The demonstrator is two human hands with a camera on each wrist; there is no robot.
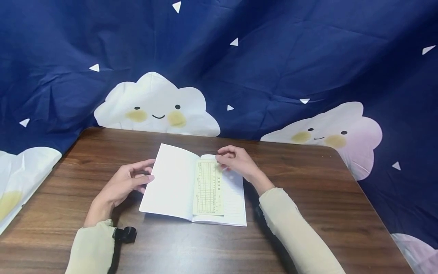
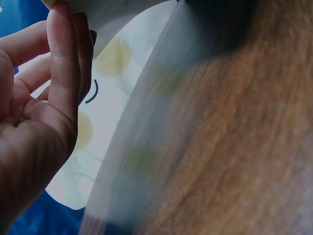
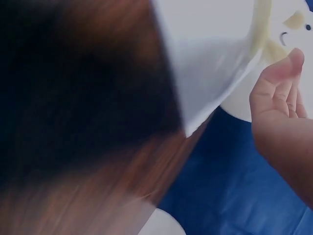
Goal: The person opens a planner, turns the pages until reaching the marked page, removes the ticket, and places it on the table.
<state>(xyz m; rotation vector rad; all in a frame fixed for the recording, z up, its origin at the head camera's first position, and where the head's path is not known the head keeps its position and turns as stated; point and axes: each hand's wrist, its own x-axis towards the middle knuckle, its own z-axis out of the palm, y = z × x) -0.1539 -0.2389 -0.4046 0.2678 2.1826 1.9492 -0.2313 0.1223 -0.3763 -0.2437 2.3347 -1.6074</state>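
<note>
An open notebook [image 1: 170, 182] with white pages lies near the middle of the table. My left hand [image 1: 119, 186] pinches its left edge, thumb on the page side and other fingers partly hidden behind the raised leaf; the left wrist view has this hand [image 2: 44, 88] at its upper left. On the right-hand page, along the fold, rests a pale yellow printed slip [image 1: 207, 190] with a table grid. Over the slip's top right corner is my right hand [image 1: 237, 161], fingers loosely bent. In the right wrist view, that hand [image 3: 279, 103] appears beyond the page corner [image 3: 195, 107], holding nothing visible.
The brown wood-grain table [image 1: 301, 182] has rounded far corners. Behind it hangs a dark blue cloth [image 1: 256, 68] printed with smiling clouds and white triangles. A black strap device [image 1: 126, 234] sits on the left wrist, over a pale sleeve [image 1: 90, 247].
</note>
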